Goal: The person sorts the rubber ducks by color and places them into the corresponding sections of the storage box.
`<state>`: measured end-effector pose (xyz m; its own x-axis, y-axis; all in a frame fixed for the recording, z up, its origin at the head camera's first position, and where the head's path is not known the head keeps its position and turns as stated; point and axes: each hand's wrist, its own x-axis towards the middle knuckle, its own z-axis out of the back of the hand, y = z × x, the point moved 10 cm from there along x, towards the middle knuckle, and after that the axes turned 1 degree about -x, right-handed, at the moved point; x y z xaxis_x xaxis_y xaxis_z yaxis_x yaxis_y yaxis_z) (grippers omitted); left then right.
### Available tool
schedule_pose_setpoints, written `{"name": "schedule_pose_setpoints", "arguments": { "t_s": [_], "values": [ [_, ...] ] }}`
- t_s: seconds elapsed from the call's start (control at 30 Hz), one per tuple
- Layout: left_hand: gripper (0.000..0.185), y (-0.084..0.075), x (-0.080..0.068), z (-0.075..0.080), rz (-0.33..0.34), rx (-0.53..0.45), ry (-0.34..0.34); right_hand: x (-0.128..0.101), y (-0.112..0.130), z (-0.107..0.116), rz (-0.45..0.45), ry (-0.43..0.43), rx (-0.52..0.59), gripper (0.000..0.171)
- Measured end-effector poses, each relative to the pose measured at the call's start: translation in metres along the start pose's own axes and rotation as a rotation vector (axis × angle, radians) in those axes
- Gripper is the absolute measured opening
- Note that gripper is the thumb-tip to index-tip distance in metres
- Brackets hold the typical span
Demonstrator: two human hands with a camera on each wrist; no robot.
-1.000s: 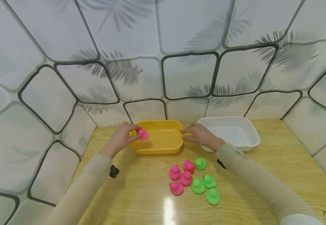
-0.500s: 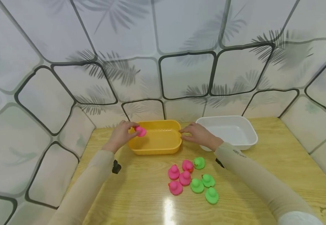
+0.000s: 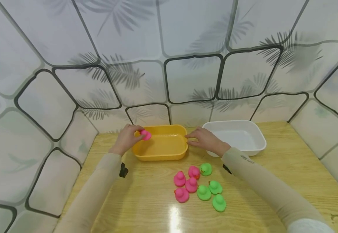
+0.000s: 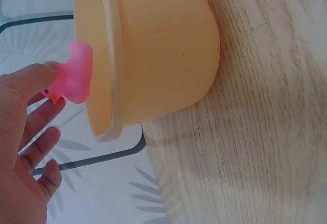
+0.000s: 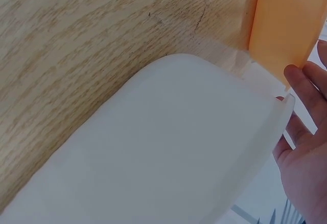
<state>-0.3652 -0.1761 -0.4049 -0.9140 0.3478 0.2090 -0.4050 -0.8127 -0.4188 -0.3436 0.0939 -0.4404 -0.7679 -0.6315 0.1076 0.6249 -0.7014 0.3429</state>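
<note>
My left hand (image 3: pixel 126 139) pinches a pink rubber duck (image 3: pixel 146 135) over the left rim of the yellow tub (image 3: pixel 160 153). In the left wrist view the pink duck (image 4: pixel 72 81) sits at my fingertips beside the yellow tub's (image 4: pixel 163 55) rim. My right hand (image 3: pixel 205 139) rests with relaxed fingers at the tub's right end, between it and the white tub (image 3: pixel 236 135). In the right wrist view the right hand (image 5: pixel 304 147) lies by the white tub's (image 5: pixel 153 147) rim.
Several pink ducks (image 3: pixel 185 184) and several green ducks (image 3: pixel 211 189) lie grouped on the wooden table (image 3: pixel 288 181) in front of the tubs. A patterned wall (image 3: pixel 169 64) closes in the back and sides.
The left hand has drawn the pink duck slightly up and back towards the tub's left rim. The right hand has stayed in place.
</note>
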Motion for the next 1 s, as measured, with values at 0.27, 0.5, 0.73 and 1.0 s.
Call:
{"name": "schedule_pose_setpoints", "arguments": {
  "t_s": [0.27, 0.5, 0.73, 1.0],
  "values": [
    [0.029, 0.0, 0.005, -0.002, -0.03, 0.013, -0.036, -0.001, 0.0, 0.001, 0.009, -0.011, -0.01, 0.037],
    [0.029, 0.002, 0.009, -0.005, -0.009, 0.015, -0.032, 0.0, -0.001, 0.0, 0.004, -0.015, -0.017, 0.037],
    [0.029, 0.003, 0.01, -0.006, 0.002, 0.013, -0.026, 0.001, 0.0, 0.0, 0.004, -0.013, -0.022, 0.037],
    [0.032, 0.006, 0.008, -0.008, 0.028, 0.031, -0.006, 0.001, 0.001, 0.0, 0.004, -0.009, -0.03, 0.037]
  ]
}}
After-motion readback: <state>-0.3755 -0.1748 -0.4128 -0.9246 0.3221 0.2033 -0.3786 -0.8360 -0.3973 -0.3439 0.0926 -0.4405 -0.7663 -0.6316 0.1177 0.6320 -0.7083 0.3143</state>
